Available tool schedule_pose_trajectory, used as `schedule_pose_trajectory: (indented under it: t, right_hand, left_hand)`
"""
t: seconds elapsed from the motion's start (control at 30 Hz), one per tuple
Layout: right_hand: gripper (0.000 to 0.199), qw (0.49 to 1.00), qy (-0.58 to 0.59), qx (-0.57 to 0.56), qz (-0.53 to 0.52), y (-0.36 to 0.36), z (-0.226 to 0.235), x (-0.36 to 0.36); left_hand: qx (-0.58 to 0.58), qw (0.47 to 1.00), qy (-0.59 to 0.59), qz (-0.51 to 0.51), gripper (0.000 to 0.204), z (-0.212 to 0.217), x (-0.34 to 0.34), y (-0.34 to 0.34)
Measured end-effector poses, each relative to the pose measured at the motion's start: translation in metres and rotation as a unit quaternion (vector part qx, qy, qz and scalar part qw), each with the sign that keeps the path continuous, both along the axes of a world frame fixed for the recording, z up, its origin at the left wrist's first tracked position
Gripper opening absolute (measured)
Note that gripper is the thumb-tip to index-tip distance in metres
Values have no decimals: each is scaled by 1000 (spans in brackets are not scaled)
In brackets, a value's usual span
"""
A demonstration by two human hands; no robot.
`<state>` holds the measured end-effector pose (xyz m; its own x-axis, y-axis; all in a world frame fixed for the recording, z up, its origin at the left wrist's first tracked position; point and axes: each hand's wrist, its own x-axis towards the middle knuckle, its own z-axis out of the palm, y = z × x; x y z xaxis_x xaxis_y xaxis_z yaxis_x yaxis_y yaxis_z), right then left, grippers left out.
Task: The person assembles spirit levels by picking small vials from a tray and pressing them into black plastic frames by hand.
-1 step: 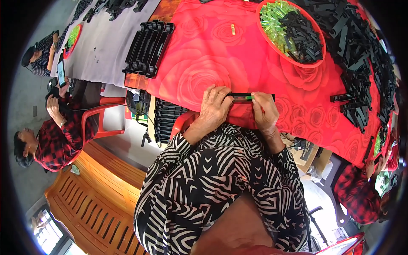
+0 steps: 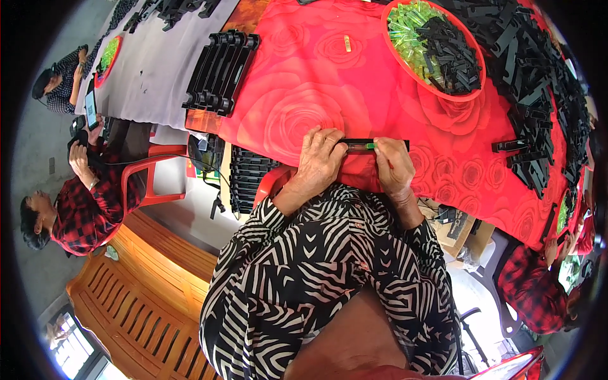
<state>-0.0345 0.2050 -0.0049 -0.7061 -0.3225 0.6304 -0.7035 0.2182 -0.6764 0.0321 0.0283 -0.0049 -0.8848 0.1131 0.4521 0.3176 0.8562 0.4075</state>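
A long black plastic holder point(image 2: 356, 142) lies crosswise at the near edge of the red tablecloth. My left hand point(image 2: 319, 157) is closed around its left end, fingers over the top. Near the other end, my right hand point(image 2: 395, 167) pinches against the holder, the thumb and index finger at a small bright green piece point(image 2: 370, 145) set in its slot. My fingers partly cover both ends of the holder. Whether the green piece is joined to anything inside the slot is too small to tell.
A red-rimmed basket point(image 2: 482, 71) of yellow-green vials and small black parts stands at the far right, beside a heap of black plastic pieces point(image 2: 529, 95). Stacked black holders point(image 2: 221, 73) lie far left. One yellow vial point(image 2: 347, 43) rests on the cloth point(image 2: 285, 82). People sit nearby.
My right hand has shifted very slightly at the green piece. Otherwise the scene looks the same.
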Motion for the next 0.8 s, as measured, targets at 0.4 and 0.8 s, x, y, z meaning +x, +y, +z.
schedule_pose_trajectory:
  t: [0.4, 0.8]
  right_hand:
    - [21, 986, 116, 115, 44, 2, -2, -5]
    - [16, 996, -88, -11, -17, 12, 10, 3]
  left_hand:
    - [9, 1000, 5, 14, 22, 3, -2, 1]
    - [-7, 1000, -9, -28, 17, 3, -3, -5]
